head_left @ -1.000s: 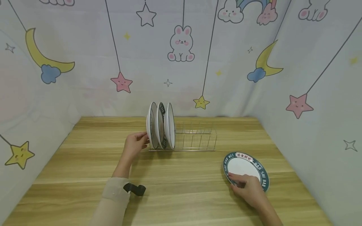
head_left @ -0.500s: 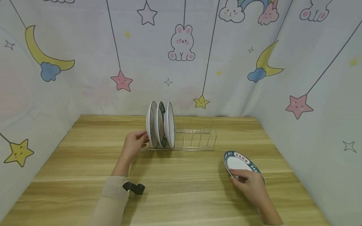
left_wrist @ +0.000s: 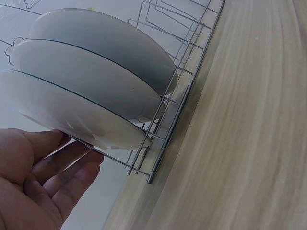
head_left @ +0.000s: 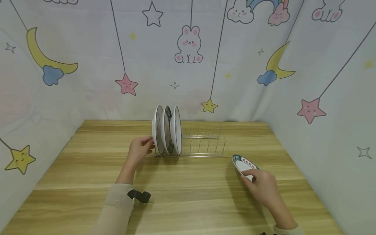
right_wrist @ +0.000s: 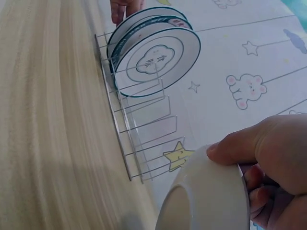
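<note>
My right hand [head_left: 262,187] grips a white plate [head_left: 242,165] with a dark green lettered rim. The plate is tilted above the table on the right, its white underside [right_wrist: 216,196] showing in the right wrist view. Three plates stand on edge in the left end of a wire dish rack [head_left: 202,156]: a left one [head_left: 155,130], a middle one [head_left: 165,133] and a right one [head_left: 177,130]. My left hand [head_left: 140,150] holds the rack's left end, beside the leftmost plate. In the left wrist view its fingers [left_wrist: 72,191] curl at the end wire.
Wire slots [right_wrist: 153,129] to the right of the standing plates hold nothing. The rack stands toward the back of the wood-grain table [head_left: 188,195]. Behind and beside the table hang printed cloth walls [head_left: 188,91].
My right hand has lifted and tilted the plate more steeply, moving slightly away from me; less of its face shows. My left hand stays at the rack.
</note>
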Motion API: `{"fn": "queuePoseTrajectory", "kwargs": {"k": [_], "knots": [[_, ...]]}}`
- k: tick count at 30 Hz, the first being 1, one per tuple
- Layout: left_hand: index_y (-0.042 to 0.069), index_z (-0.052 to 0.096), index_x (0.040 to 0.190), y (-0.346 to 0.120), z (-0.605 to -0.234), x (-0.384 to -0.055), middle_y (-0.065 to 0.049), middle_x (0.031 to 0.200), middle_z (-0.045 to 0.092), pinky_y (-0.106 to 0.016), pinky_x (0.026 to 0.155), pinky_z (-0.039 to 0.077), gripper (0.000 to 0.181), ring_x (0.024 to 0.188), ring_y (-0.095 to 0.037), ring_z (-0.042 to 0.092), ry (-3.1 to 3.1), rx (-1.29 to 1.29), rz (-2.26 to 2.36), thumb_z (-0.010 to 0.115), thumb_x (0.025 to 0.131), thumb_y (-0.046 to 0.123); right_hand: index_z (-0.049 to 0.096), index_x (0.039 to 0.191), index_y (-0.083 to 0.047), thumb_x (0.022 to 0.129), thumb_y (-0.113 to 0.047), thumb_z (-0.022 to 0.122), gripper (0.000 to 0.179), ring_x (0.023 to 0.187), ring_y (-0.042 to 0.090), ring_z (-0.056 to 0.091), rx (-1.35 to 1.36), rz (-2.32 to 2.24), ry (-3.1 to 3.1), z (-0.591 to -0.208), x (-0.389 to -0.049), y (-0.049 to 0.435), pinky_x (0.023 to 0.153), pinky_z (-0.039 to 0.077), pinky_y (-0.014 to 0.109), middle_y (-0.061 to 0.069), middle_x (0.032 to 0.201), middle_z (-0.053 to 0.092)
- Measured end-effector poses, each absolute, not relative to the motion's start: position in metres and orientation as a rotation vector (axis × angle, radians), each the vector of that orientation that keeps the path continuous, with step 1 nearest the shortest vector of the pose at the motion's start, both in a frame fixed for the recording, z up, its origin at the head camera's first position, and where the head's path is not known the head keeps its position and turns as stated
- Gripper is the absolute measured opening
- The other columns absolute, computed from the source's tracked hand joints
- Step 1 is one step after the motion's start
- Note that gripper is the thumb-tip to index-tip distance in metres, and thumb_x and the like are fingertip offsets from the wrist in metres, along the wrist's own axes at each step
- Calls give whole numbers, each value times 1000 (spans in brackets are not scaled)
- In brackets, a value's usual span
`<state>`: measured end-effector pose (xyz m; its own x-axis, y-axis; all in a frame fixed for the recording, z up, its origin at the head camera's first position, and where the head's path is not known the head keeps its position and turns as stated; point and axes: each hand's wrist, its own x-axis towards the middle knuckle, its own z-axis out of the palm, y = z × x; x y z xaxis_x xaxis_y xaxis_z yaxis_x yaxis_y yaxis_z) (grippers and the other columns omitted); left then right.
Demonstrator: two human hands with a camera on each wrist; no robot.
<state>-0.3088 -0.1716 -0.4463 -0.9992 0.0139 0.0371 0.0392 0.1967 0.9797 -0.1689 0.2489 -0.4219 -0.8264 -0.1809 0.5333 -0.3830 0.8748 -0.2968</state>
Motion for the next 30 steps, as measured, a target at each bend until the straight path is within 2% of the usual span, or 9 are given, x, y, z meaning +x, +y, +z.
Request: {"fn": "queuePoseTrajectory", "kwargs": {"k": [8,14,20,24,30], "knots": [[-1,58,118,-171,-447,-309,-17,111,61,-33,72,54,32,92,-26,63,-2418,-53,-1967,54,92,18,72,80,-14,73,-14,76,8,47,3,39,299,661,-2489,-410,-168,248,38,33,19,-12,54,46],[0,59,117,-171,-447,-309,-16,110,62,-31,71,54,32,93,-25,63,-2436,-45,-1944,54,92,20,72,80,-10,73,-12,76,8,50,5,45,257,772,-2401,-405,-170,250,41,37,15,-10,61,56],[0,59,117,-171,-446,-308,-16,110,62,-32,72,54,32,92,-25,63,-2424,-46,-1955,55,92,20,71,79,-9,75,-12,75,7,51,7,49,203,921,-2338,-403,-174,248,42,40,14,-8,63,59],[0,59,118,-172,-447,-308,-16,111,61,-32,71,54,33,92,-25,63,-2432,-57,-1945,54,92,20,71,79,-5,75,-9,74,6,52,10,53,148,1090,-2250,-399,-174,243,43,44,15,-1,67,63],[0,59,117,-172,-447,-309,-16,110,62,-32,73,54,32,92,-25,63,-2419,-60,-1961,54,92,20,72,81,-5,75,-16,75,13,57,10,58,-35,1264,-2138,-401,-179,245,48,48,16,5,71,65]]}}
